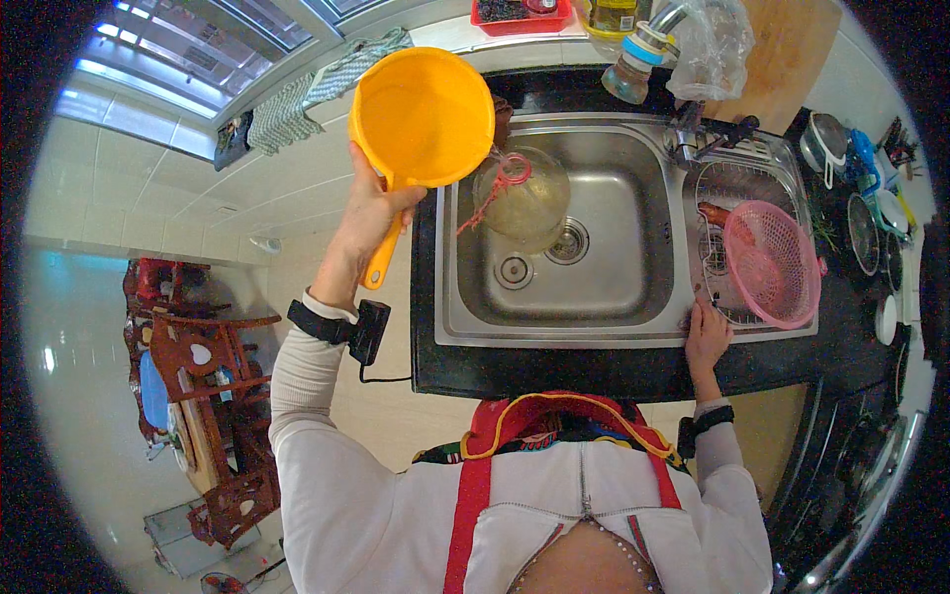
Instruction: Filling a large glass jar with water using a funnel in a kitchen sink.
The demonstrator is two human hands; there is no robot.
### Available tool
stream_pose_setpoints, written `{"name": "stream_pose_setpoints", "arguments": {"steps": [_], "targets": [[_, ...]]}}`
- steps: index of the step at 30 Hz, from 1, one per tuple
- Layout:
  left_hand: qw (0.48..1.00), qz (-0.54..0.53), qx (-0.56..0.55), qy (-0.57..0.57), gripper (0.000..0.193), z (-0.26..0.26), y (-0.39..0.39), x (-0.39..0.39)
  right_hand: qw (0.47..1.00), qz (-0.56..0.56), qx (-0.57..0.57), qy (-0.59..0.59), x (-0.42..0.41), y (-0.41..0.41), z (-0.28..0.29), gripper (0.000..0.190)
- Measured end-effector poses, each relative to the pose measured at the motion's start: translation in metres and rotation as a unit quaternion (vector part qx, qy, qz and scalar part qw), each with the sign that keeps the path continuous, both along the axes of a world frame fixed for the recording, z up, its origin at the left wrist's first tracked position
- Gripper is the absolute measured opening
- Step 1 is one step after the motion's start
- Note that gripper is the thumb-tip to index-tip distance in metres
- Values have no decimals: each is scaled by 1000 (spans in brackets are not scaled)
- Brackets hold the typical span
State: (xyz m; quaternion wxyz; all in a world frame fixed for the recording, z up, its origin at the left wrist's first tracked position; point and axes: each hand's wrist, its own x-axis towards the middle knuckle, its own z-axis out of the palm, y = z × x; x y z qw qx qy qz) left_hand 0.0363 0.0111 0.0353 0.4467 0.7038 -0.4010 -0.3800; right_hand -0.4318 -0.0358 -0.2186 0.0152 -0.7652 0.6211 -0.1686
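Note:
My left hand point(375, 197) grips the handle of a yellow-orange plastic water scoop point(427, 111), tilted so its lip is by the mouth of a round clear jar point(531, 200). A thin stream of water seems to run from the lip towards the mouth. This jar stands in the left part of the large stainless steel sink basin point(631, 260). Around its neck are a pink-red ring point(513, 169) and a red string point(479, 211). My right hand point(707, 338) rests on the sink's front rim, by the small basin, with nothing visible in it.
A pink plastic colander point(775, 263) sits tilted over a wire rack point(712, 297) in the small basin. The faucet point(683, 137) stands behind, near a clear plastic bag point(712, 52) and a wooden board point(787, 52). Pans and strainers point(865, 234) line the right side.

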Motion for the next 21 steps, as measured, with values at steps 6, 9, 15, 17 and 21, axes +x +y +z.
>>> {"name": "stream_pose_setpoints", "arguments": {"steps": [6, 9, 15, 17, 21], "targets": [[1000, -13, -6, -17, 94, 2, -1, -2, 999, -14, 31, -17, 2, 0, 3, 28], [1000, -8, 2, -24, 94, -1, -2, 0, 999, -15, 30, -10, 2, 0, 3, 28], [999, -13, -3, -31, 94, 1, -2, -2, 999, -15, 32, -12, 3, 0, 6, 28], [999, -11, -1, -36, 94, 0, -3, -1, 999, -15, 33, -12, 3, 0, 6, 28], [999, -18, -1, -33, 94, 0, -3, -1, 1000, -13, 22, -16, 2, 0, 3, 27]]}}
